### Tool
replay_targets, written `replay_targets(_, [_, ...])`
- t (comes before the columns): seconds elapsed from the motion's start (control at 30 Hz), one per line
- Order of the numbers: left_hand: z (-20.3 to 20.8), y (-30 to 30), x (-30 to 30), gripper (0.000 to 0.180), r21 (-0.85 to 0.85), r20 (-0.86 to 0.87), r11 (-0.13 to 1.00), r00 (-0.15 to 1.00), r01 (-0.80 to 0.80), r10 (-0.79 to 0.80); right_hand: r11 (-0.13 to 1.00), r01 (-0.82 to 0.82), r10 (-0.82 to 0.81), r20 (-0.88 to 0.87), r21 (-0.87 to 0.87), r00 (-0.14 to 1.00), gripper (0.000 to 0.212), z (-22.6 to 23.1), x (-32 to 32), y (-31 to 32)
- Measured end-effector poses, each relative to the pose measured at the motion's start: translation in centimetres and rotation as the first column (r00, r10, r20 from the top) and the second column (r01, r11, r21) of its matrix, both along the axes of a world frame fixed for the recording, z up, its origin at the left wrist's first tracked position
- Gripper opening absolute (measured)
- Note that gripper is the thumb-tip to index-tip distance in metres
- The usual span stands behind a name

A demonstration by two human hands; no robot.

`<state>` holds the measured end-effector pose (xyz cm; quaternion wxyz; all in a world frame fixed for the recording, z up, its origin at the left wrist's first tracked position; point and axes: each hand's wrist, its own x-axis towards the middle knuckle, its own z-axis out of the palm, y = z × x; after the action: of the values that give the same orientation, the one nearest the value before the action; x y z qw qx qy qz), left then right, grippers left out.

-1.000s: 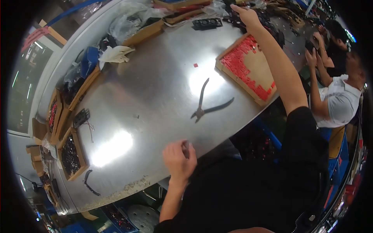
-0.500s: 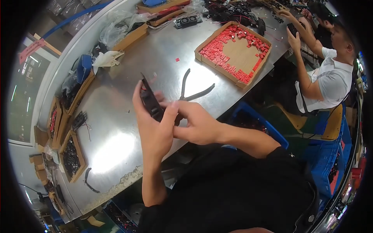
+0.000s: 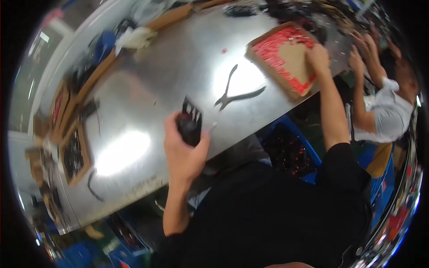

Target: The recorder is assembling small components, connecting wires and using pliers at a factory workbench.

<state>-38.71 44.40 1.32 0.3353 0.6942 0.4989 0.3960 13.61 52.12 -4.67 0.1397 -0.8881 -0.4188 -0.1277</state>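
My left hand [image 3: 184, 154] is closed around a dark plastic housing [image 3: 189, 127], held above the near edge of the metal table. A slotted flat part stands up at the housing's top, but blur hides its details. Out to the right, my right hand [image 3: 318, 59] reaches down into a shallow cardboard tray [image 3: 269, 69]. Its fingers are smeared and partly hidden among small red parts [image 3: 273, 47] at the tray's right side; whether they hold one I cannot make out. Between the two hands, cutting pliers [image 3: 225, 98] lie on the table with handles spread.
Boxes of dark parts [image 3: 75, 154] line the table's left side, near a thin curved black tool [image 3: 92, 186]. One loose red piece [image 3: 224, 51] lies on the metal table [image 3: 178, 67]. Below the edge stands a blue bin [image 3: 298, 129]. A co-worker in white [image 3: 382, 109] sits at right.
My right hand has left the housing and moved right and away into the tray of red parts. My left hand keeps hold of the housing. The whole view has shifted.
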Motion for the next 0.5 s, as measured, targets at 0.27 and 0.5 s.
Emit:
replay_targets(0.27, [-0.2,0.7,0.5,0.057,0.246,-0.138,0.967,0.985,-0.066,0.102,0.977,0.155,-0.162,-0.034,-0.15,0.986,0.039,4.3,-1.4,-0.9])
replay_targets(0.5, [-1.4,0.3,0.0,0.048,0.315,-0.008,0.947,0.998,-0.059,0.065,0.721,0.005,0.626,-0.654,0.693,0.425,0.026,5.9,-15.7,-7.6])
